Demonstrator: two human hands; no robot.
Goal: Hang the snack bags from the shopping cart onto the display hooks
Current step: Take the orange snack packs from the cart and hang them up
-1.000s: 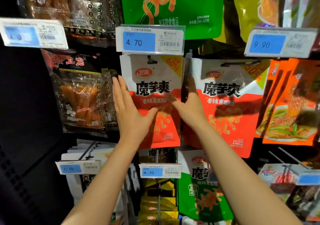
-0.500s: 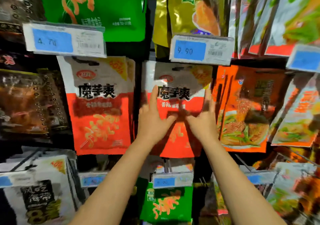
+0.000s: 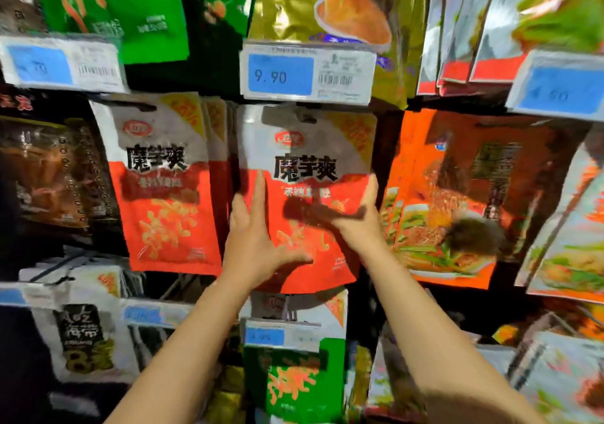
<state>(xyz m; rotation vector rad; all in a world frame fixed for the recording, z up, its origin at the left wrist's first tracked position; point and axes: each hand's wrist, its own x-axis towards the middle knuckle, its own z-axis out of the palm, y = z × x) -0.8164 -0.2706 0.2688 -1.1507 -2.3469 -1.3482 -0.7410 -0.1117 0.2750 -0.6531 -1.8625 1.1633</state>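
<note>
A white-and-red snack bag (image 3: pixel 310 162) hangs from a display hook (image 3: pixel 302 116) under the 9.90 price tag (image 3: pixel 307 75). My left hand (image 3: pixel 258 243) lies flat along the bag's left edge, fingers pointing up and thumb across its lower front. My right hand (image 3: pixel 359 221) presses against the bag's right edge. Both hands frame the bag from the sides. A matching white-and-red bag (image 3: pixel 166 188) hangs on the hook to the left. The shopping cart is out of view.
Orange noodle bags (image 3: pixel 464 201) hang to the right, green (image 3: pixel 124 11) and gold bags (image 3: pixel 330 8) on the row above, dark bags (image 3: pixel 49 178) at the left. Below hang a green bag (image 3: pixel 294 381), a white bag (image 3: pixel 85 335) and more price tags.
My view and both hands have shifted from the left red bag stack to the right one. The hands now sit at that bag's two edges, slightly lower and wider apart.
</note>
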